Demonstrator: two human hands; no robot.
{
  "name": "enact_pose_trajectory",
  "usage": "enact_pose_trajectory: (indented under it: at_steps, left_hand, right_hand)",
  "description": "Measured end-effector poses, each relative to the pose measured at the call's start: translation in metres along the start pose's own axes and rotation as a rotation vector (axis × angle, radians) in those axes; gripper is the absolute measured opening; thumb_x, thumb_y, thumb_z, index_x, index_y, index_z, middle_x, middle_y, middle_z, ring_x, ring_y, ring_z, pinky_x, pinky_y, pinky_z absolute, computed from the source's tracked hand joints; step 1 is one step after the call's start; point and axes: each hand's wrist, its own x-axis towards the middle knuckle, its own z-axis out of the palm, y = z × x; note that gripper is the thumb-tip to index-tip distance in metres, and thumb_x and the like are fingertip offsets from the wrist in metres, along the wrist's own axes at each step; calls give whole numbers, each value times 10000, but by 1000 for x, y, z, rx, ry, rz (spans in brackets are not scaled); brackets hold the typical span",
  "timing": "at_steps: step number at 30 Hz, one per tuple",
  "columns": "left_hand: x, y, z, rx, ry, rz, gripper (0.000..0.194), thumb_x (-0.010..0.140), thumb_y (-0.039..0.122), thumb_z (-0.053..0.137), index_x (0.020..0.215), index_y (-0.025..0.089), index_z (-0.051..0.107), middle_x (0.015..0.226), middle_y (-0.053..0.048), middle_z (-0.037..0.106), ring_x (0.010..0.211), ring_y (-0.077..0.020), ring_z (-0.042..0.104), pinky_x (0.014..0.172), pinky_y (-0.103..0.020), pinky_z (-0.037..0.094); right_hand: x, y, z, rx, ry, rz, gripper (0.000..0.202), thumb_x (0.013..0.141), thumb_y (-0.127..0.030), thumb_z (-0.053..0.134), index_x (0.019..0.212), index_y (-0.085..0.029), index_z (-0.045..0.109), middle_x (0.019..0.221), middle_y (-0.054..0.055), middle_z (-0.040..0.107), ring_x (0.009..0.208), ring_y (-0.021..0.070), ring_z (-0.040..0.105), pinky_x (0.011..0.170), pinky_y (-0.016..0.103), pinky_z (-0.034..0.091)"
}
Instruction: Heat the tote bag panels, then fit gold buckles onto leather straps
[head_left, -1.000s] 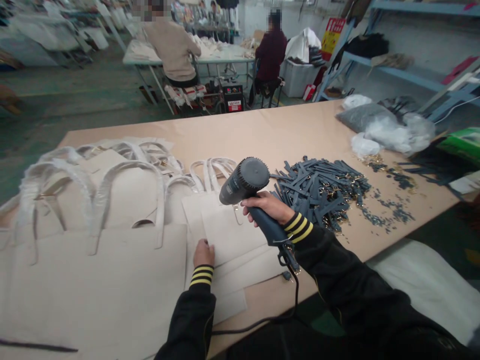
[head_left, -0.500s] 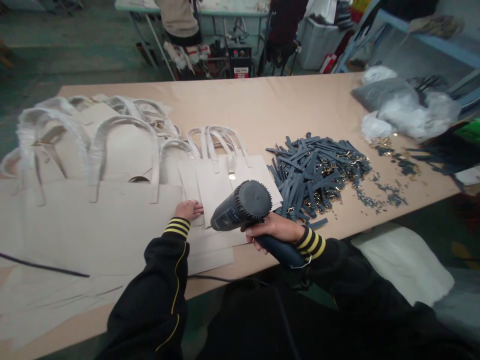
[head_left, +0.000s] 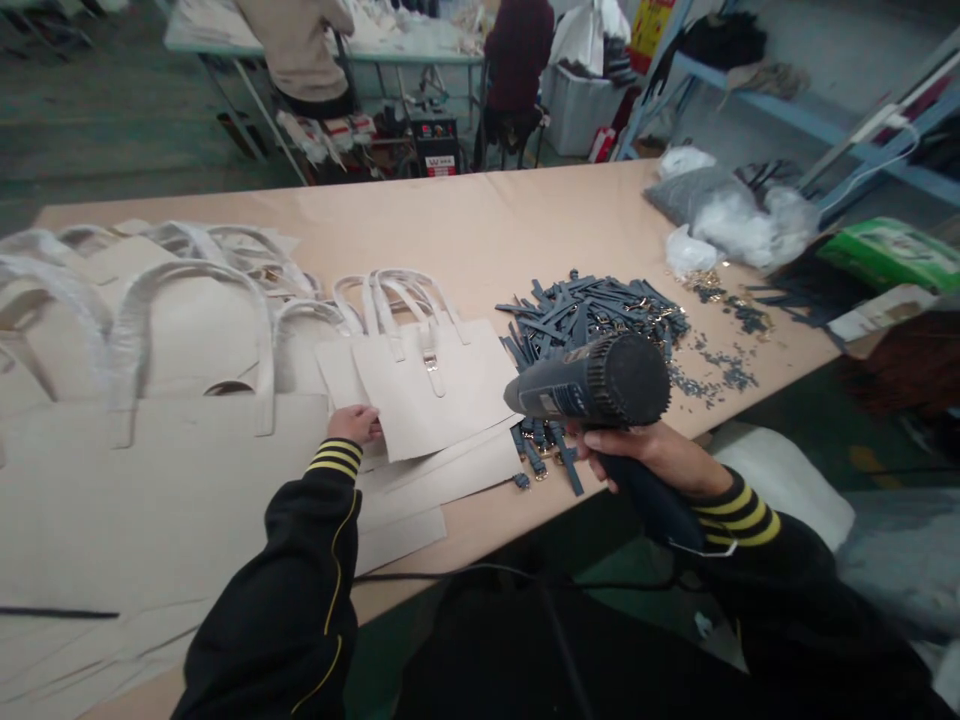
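My right hand (head_left: 660,455) is wrapped around the handle of a dark heat gun (head_left: 585,385). Its nozzle points left, near the right edge of a cream bag panel (head_left: 442,420). This panel carries looped handles and a small strap with a buckle (head_left: 430,362). At the panel's lower left edge, my left hand (head_left: 356,424) has its fingers closed on the material; the fingertips are partly hidden. More flat cream panels (head_left: 420,535) lie beneath it.
Larger cream bag panels with plastic-wrapped handles (head_left: 195,350) cover the table's left side. Right of my panel lies a heap of dark straps with buckles (head_left: 592,310). Plastic bags (head_left: 742,225) sit at the far right. A black cord (head_left: 480,568) runs along the front edge. Two people sit beyond.
The heat gun has moved right, off the panel, uncovering its strap and buckle. My left hand stays at the panel's edge. The camera view has shifted to the right.
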Motion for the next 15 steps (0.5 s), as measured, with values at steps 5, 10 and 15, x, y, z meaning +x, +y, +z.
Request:
enact_pose_trajectory:
  at_steps: [5,10,15]
  left_hand:
    - [3,19,11,24,-164,-49,135,782,122,547,655,78,543,511,-16,575,454,-93,566,475,-195,478]
    - [12,36,48,54,-258,-41,117,805,157,550,708,92,554,567,21,579,484,-72,559,497,-195,483]
    - [16,42,66,126,-256,-8,156,833,245,532,811,97,579,655,13,602,546,-76,571,552,-229,503]
  right_hand:
    - [-22,5,7,59,-48,31,318,750,-354,627,973,-132,576,792,58,549,591,131,528,477,230,476]
    - [-24,5,23,17,-188,9,295,797,-388,583,909,-115,581,695,41,545,595,123,525,540,237,478]
    - [-2,6,36,-80,-160,-18,282,793,-390,584,852,-114,581,647,31,551,552,125,524,539,253,458]
